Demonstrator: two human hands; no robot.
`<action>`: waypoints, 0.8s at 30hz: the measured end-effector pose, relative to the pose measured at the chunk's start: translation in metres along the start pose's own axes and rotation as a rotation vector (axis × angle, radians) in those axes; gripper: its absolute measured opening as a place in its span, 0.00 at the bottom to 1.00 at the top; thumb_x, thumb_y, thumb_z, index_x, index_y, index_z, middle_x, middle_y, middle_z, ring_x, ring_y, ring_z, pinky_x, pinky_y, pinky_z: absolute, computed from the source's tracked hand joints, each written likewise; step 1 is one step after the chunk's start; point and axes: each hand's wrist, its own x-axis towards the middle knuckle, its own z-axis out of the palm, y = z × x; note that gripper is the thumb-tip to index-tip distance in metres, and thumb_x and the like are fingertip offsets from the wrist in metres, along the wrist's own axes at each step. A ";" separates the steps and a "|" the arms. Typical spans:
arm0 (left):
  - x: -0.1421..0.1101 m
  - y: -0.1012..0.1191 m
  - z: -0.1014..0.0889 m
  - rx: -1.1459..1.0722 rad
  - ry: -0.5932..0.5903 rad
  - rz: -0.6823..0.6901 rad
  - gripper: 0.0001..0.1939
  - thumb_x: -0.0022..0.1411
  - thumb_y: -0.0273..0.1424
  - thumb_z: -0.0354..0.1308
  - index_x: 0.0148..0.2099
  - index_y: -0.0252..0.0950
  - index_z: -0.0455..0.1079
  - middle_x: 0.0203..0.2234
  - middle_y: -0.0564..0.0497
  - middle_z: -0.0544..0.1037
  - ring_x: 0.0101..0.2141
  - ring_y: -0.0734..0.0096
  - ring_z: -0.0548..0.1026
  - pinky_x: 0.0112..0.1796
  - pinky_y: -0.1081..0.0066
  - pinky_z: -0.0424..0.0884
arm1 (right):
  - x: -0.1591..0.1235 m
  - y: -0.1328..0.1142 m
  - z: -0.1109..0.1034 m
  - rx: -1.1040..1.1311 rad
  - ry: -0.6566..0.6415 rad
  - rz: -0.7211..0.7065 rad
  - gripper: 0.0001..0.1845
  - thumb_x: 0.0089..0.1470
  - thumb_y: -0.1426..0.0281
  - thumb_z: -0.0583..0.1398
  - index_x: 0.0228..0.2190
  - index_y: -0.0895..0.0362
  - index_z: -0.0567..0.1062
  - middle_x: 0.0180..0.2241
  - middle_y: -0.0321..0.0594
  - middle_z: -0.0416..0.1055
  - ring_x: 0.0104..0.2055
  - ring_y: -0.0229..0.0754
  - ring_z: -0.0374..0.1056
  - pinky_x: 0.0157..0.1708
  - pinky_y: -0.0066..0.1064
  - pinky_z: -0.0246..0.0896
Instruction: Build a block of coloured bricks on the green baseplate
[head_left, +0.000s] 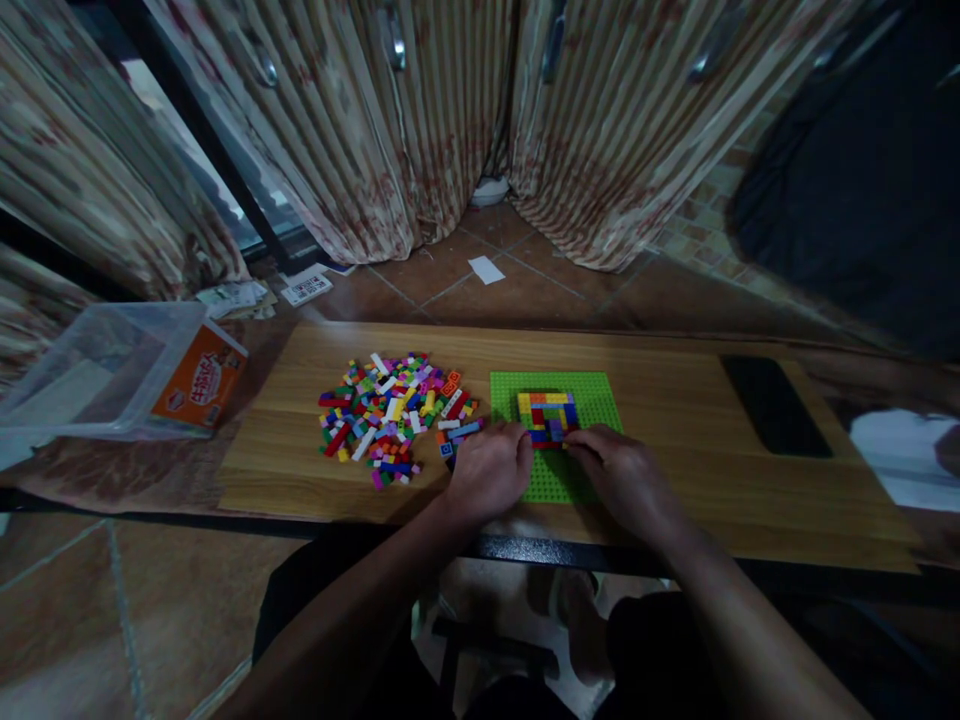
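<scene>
On a green studded baseplate (pixel 600 395) stands a low, roughly rectangular toy brick structure (pixel 556 413) with yellow, orange, blue, red and purple bricks. At its left front corner, my left hand (pixel 493 468) is closed with curled fingers touching the structure. My right hand (pixel 622 475) pinches at the right front corner, thumb and forefinger together against the bricks. Whether a loose brick sits between those fingertips is too small to tell. To the left of the plate lies a spread pile of mixed toy bricks (pixel 394 410), partly beside my left hand.
A wooden bench top (pixel 675 400) carries everything. Toward its right end lies a dark flat phone-like slab (pixel 774 405). A clear plastic bin (pixel 112 330) with an orange label stands at the left. Striped curtains (pixel 450 120) hang behind, with a white paper (pixel 486 269) on the tiled floor.
</scene>
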 end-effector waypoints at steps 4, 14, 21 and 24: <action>-0.001 0.000 0.001 -0.010 0.000 0.001 0.16 0.70 0.34 0.41 0.40 0.35 0.69 0.34 0.47 0.78 0.36 0.65 0.77 0.38 0.68 0.71 | 0.001 -0.001 0.004 -0.125 -0.017 -0.057 0.13 0.61 0.71 0.51 0.34 0.56 0.76 0.35 0.44 0.75 0.34 0.44 0.71 0.36 0.35 0.65; -0.001 0.000 0.001 -0.020 0.008 0.009 0.16 0.70 0.33 0.40 0.40 0.35 0.69 0.36 0.46 0.78 0.37 0.64 0.77 0.39 0.66 0.72 | 0.005 -0.003 0.009 -0.505 -0.080 -0.149 0.14 0.63 0.72 0.48 0.34 0.57 0.73 0.32 0.45 0.70 0.27 0.42 0.66 0.25 0.33 0.57; -0.002 -0.001 0.004 -0.027 0.010 0.021 0.17 0.70 0.32 0.39 0.41 0.33 0.69 0.36 0.45 0.78 0.37 0.62 0.77 0.38 0.65 0.73 | 0.006 -0.001 0.007 -0.413 -0.104 -0.220 0.15 0.64 0.72 0.47 0.35 0.58 0.73 0.33 0.46 0.71 0.31 0.43 0.67 0.30 0.32 0.61; -0.002 -0.002 0.006 -0.038 0.019 0.027 0.16 0.70 0.33 0.40 0.41 0.33 0.69 0.35 0.45 0.78 0.36 0.63 0.77 0.38 0.66 0.73 | 0.006 -0.001 0.005 -0.369 -0.093 -0.221 0.15 0.63 0.72 0.47 0.35 0.57 0.73 0.33 0.46 0.71 0.31 0.43 0.67 0.31 0.33 0.62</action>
